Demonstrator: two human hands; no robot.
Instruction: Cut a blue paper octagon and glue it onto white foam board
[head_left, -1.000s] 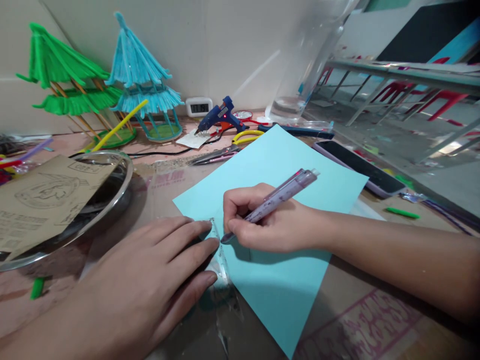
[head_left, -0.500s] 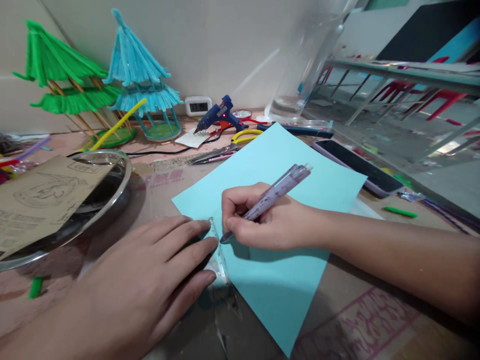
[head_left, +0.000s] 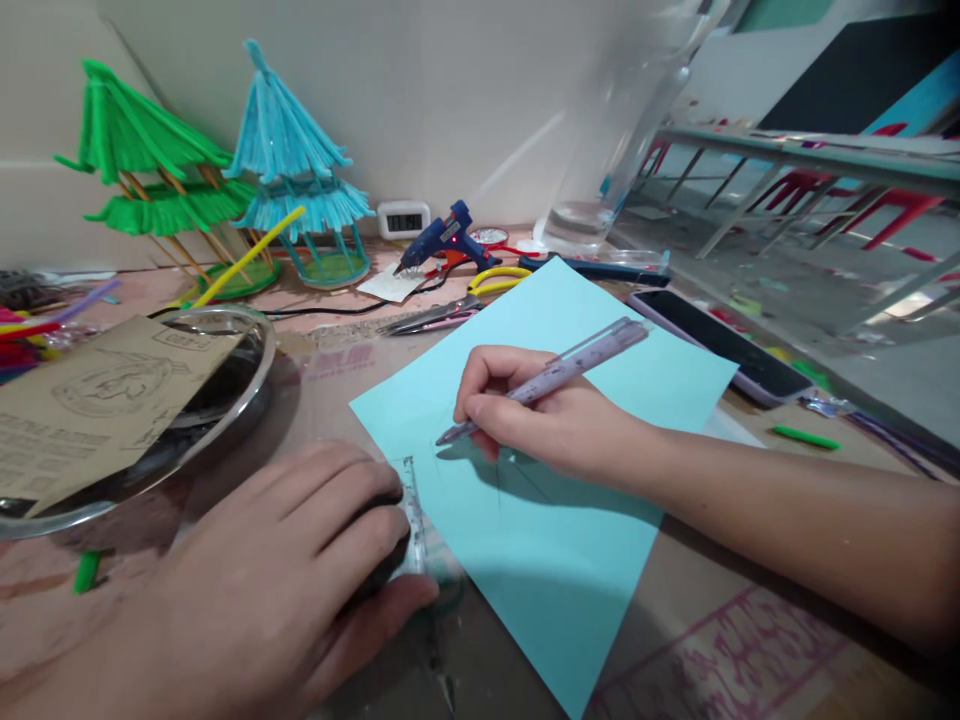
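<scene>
A light blue sheet of paper (head_left: 570, 600) lies at an angle in front of me, with a few thin pencil-like lines drawn on its left part. My right hand (head_left: 525, 405) is closed around a pale purple patterned pen (head_left: 581, 362). The pen's tip is at or just over the paper, near the drawn lines. At the paper's left edge my left hand (head_left: 322, 540) has its fingers bent round a clear plastic ruler (head_left: 415, 520). Most of the ruler's near side is hidden under the fingers or hard to see.
A steel bowl (head_left: 262, 375) with a brown paper packet (head_left: 112, 400) stands left. Behind are green (head_left: 154, 150) and blue (head_left: 289, 140) pipe-cleaner pagodas, a glue gun (head_left: 442, 240), a small clock (head_left: 403, 219) and pliers (head_left: 442, 312). A phone (head_left: 720, 345) lies right, near a clear jug (head_left: 600, 170).
My left hand has drawn the ruler left, away from the pen, and its fingers have curled more. My right hand has lifted slightly up and away with the pen, uncovering drawn lines.
</scene>
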